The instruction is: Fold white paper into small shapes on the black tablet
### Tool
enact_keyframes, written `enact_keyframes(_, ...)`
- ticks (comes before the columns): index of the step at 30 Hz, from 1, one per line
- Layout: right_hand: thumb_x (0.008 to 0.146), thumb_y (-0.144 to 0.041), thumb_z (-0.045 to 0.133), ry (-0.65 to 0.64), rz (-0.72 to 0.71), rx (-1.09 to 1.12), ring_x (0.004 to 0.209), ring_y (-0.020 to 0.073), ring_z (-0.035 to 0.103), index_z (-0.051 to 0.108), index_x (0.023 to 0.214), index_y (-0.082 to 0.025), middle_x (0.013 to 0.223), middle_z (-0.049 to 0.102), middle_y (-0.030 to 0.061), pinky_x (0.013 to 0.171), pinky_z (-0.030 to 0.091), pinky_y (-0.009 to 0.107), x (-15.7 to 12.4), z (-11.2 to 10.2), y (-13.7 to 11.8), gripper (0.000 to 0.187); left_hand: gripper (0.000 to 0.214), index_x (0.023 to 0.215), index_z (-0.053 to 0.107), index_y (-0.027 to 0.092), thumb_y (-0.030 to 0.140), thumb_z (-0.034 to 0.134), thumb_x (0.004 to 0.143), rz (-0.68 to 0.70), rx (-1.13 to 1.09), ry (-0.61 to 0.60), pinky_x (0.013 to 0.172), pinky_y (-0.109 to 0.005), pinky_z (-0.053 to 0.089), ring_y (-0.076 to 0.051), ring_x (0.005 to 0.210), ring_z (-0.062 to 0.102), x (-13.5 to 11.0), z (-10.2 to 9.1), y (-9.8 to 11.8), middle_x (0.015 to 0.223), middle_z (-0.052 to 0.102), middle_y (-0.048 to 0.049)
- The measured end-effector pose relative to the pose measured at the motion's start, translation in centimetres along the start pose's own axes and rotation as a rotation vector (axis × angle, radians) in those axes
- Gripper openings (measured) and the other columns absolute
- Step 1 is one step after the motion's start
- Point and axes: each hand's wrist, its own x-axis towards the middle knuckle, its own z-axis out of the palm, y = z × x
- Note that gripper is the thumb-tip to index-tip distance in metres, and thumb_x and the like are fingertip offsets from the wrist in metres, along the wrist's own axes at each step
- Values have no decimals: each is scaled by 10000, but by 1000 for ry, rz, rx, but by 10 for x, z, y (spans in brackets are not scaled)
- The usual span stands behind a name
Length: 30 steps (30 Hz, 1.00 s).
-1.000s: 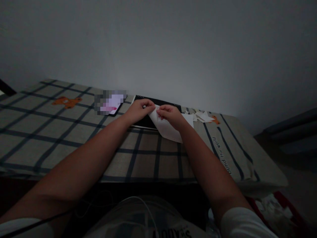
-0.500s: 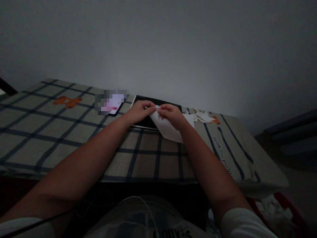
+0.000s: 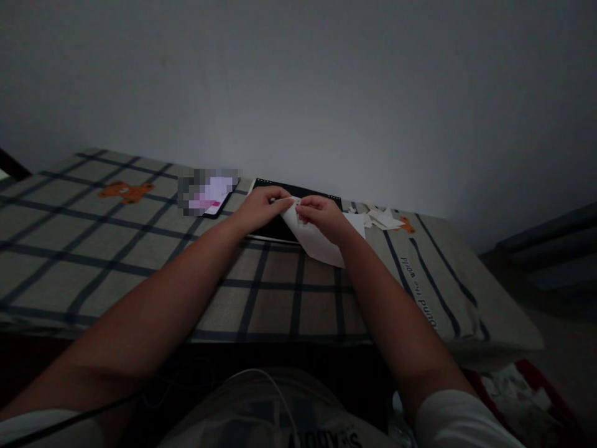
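A white sheet of paper (image 3: 321, 244) is held at its upper left corner by both hands. My left hand (image 3: 263, 208) pinches the corner between thumb and fingers. Close beside it, my right hand (image 3: 321, 214) is closed on the same edge, its thumb and index finger pressed together. The rest of the sheet slopes down under my right hand and over the front edge of a black flat pad (image 3: 275, 231). That pad has a pale border and a row of small white marks along its back edge.
Torn white paper scraps (image 3: 385, 219) lie to the right. A tablet-like device (image 3: 219, 193) with a lit, partly blurred screen rests on the left. All this is on a checked tablecloth (image 3: 153, 249) against a grey wall. A red bin (image 3: 536, 373) with crumpled paper stands below right.
My hands stay at the same corner of the paper, with only slight finger movement. The view has shifted very little.
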Motion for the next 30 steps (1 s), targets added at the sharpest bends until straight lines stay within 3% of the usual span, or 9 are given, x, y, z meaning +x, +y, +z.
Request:
enact_keyframes(15, 654, -421, 820, 28, 26, 23, 609, 95, 493, 657, 788, -191, 666, 583, -46, 613, 416, 259, 1, 2, 0, 312, 266, 791, 715, 171, 420, 623, 777, -6, 31, -68, 808, -328, 464, -200, 842, 623, 0, -3, 1, 825, 707, -28)
enact_keyframes(30, 664, -451, 823, 22, -43, -13, 636, 98, 507, 658, 802, -202, 722, 601, -34, 631, 441, 260, 0, 2, 1, 329, 296, 787, 693, 175, 457, 614, 744, -22, 26, -27, 761, -313, 459, -190, 800, 600, 0, 1, 0, 804, 697, -27)
